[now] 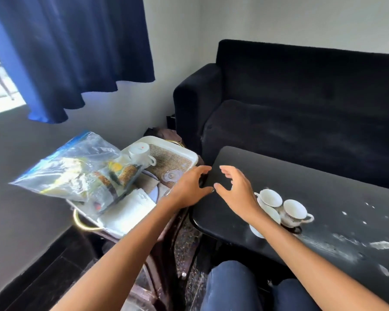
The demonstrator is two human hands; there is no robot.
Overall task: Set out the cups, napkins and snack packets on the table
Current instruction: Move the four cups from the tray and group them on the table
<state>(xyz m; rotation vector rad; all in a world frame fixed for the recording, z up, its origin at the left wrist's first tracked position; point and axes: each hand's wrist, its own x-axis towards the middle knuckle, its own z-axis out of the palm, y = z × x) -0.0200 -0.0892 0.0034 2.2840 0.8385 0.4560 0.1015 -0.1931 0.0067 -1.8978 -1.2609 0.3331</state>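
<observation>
Three white cups (292, 213) stand close together on the black table (323, 187), one partly hidden behind my right wrist. My right hand (236, 189) hovers open over the table's left end, just left of the cups. My left hand (190, 187) is open above the gap between the table and a white tray (190, 157), holding nothing. On the tray an upside-down white cup (140, 151) sits at the back. A clear zip bag of snack packets (81, 171) lies across its left side. White napkins (130, 209) lie at its front.
The tray rests on a dark side table with a gold handle (81, 222). A glass saucer (172, 176) lies on the tray's woven mat. A black sofa (301, 108) stands behind the table. A blue curtain (76, 52) hangs at the left. White flecks mark the table's right part.
</observation>
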